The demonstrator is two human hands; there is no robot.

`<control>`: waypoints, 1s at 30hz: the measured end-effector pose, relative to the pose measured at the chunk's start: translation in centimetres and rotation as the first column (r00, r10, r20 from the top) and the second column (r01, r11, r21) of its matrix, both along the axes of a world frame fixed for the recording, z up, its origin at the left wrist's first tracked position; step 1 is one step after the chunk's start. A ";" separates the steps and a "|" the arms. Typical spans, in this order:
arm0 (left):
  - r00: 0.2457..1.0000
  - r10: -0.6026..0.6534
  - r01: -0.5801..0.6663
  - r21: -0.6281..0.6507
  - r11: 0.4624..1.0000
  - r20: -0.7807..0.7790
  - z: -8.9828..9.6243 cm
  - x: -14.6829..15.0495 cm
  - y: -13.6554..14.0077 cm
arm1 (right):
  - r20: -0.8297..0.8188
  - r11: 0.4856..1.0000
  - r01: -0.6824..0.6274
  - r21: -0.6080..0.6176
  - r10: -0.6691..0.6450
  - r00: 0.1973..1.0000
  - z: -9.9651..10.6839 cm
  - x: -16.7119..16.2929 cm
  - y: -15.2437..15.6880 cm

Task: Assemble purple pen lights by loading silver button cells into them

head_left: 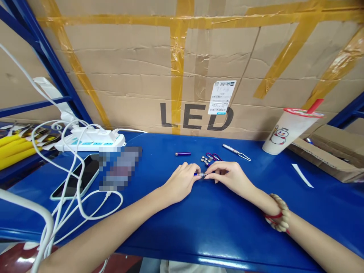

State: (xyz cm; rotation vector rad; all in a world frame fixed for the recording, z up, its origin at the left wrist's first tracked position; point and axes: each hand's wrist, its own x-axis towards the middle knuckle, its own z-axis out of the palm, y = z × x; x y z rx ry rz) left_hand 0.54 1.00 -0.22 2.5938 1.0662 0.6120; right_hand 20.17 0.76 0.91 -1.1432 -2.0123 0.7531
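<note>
Both hands (203,176) pinch a small cylindrical metal piece (201,174).

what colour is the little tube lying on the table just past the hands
Purple, with a metallic sheen: the small tube lies on the blue table. The head view shows it.

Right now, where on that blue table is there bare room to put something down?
Bare blue table lies between the two forearms, and right of the right hand up to the paper strip. It is crowded at left around the phone, cables and power strip.
</note>
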 end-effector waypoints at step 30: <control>0.995 -0.019 0.017 0.019 1.000 0.095 0.5 0.3 -1.5 | -0.090 0.972 0.034 -0.234 -0.057 0.994 0.5 -0.3 -0.3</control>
